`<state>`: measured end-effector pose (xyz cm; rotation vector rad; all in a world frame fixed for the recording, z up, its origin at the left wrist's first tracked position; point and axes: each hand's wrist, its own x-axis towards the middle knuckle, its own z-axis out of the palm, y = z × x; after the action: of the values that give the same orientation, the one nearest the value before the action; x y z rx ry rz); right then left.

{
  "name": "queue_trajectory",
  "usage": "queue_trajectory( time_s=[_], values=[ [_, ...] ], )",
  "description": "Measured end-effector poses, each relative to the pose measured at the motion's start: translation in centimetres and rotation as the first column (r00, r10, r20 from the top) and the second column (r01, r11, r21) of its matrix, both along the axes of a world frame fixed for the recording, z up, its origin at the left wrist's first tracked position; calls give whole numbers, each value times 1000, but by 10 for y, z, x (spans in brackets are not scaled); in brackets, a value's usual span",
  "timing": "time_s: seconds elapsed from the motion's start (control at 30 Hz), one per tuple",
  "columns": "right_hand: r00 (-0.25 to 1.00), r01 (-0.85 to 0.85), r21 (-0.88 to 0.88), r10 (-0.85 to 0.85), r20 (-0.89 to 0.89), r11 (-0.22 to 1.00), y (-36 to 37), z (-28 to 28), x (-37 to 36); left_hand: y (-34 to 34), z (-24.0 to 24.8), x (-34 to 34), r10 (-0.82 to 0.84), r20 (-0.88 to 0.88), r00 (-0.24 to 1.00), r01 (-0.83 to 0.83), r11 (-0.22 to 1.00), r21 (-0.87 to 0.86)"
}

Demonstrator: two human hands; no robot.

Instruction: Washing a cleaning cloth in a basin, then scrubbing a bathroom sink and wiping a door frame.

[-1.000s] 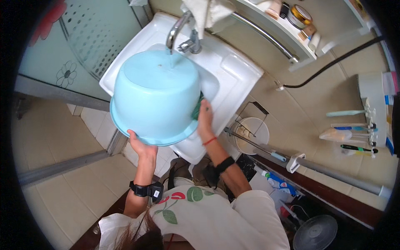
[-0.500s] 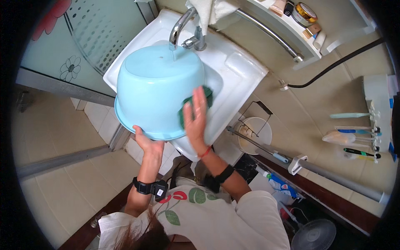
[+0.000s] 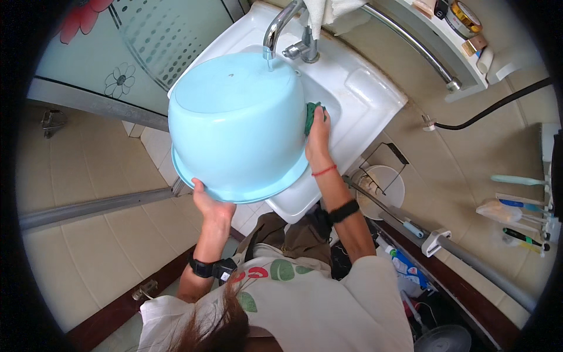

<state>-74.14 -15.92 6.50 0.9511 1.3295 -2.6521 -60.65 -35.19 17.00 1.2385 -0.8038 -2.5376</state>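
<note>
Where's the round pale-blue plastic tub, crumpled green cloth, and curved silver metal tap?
Pale-blue plastic tub [image 3: 237,132], head view: side wall.
Green cloth [image 3: 310,115], head view: folds.
Curved silver metal tap [image 3: 276,27], head view: spout.

A home bathroom, shown by the white washbasin [image 3: 365,101], wall-hung toothbrushes [image 3: 518,179] and patterned glass door [image 3: 88,66].

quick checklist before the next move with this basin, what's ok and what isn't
1. Left hand on rim of round light-blue plastic basin: ok.
2. Right hand holding crumpled dark-green cloth-like pad: ok.
3. Water running from curved chrome faucet onto the basin's upturned base: ok.
4. Basin entirely over white ceramic sink: not ok, it overhangs the edge.
5. Basin's inside clean: cannot tell, hidden from view.
</note>
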Motion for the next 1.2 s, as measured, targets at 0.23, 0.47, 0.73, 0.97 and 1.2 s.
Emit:
queue_trajectory(
  time_s=[0.23,0.47,0.73,0.97,1.2],
  values=[
    [922,-49,730,312,-229,682,-19,42,120,30,0,-30,48,-126,991,-48,999,3],
    [737,-195,836,639,-220,513,-8,80,138,24,5,-32,-39,-79,996,31,994,-104],
    [601,-266,916,794,-87,301,28,-17,79,6,17,-28,63,-69,996,-79,963,-257],
    [934,-175,293,253,-252,940,32,58,1,-62,60,-38,-274,46,961,241,737,-631],
    [820,-252,287,362,-444,924,2,151,18,-77,90,-42,-370,1,929,278,696,-662]
  ],
)
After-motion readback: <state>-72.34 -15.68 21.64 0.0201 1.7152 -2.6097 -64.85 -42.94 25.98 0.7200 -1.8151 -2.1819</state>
